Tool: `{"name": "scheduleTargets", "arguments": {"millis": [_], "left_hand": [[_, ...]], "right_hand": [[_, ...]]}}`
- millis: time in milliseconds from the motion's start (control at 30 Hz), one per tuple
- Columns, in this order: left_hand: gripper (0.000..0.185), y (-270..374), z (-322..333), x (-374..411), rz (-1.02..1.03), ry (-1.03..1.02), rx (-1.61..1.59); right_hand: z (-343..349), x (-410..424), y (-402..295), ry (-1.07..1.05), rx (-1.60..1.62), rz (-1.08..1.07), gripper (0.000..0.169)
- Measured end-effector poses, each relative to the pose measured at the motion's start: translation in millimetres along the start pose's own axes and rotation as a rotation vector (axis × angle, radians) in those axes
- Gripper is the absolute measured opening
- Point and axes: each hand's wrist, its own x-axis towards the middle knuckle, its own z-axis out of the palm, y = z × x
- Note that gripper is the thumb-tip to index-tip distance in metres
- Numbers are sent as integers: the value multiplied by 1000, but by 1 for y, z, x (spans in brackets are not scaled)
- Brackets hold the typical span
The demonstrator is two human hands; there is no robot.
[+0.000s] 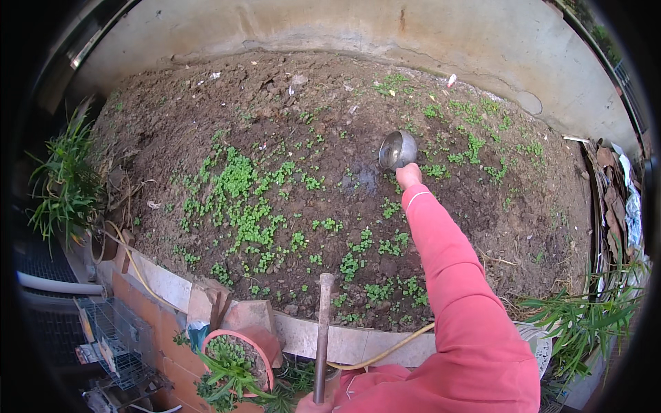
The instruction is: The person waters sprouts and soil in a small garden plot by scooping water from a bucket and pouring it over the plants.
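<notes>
My right hand (409,176) reaches out over the soil bed, its fingers closed around the near end of a round metal dipper (405,147). The dipper is tipped, its mouth turned to the left above the soil. A damp, shiny patch of soil (363,181) lies just left of it. At the bottom edge, my left hand (313,406) grips a long brown rod (323,335), which stands up towards the bed; the rod's lower end is hidden. Small green seedlings (235,175) grow in clusters around the damp patch.
A concrete wall (330,26) closes the far side; a tiled kerb (348,340) edges the near side. A yellow hose (397,352) crosses the kerb. Nearby are a potted plant (227,366), a wire cage (121,346), leafy plants (67,180) and stacked sheets (612,196).
</notes>
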Motion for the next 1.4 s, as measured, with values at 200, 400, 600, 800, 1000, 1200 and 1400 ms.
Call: {"name": "scheduleTargets", "arguments": {"millis": [200,400,600,800,1000,1200,1400], "left_hand": [[16,-1,-1,12,-12,-3,76],[16,-20,-2,20,-2,15,178],[17,19,8,16,13,24,152],[15,32,9,20,46,25,79],[17,29,9,24,-7,34,18],[17,20,13,39,8,77,-39],[11,41,11,34,-165,34,-192]], "right_hand": [[35,76,54,53,117,8,20],[21,28,6,-5,-7,-97,24],[8,-18,-61,-101,-28,-92,35],[33,16,-53,-54,122,-90,27],[0,-4,-17,-439,667,128,17],[-4,-18,-8,-458,461,-20,15],[34,-36,-59,-232,-40,-305,33]]}}
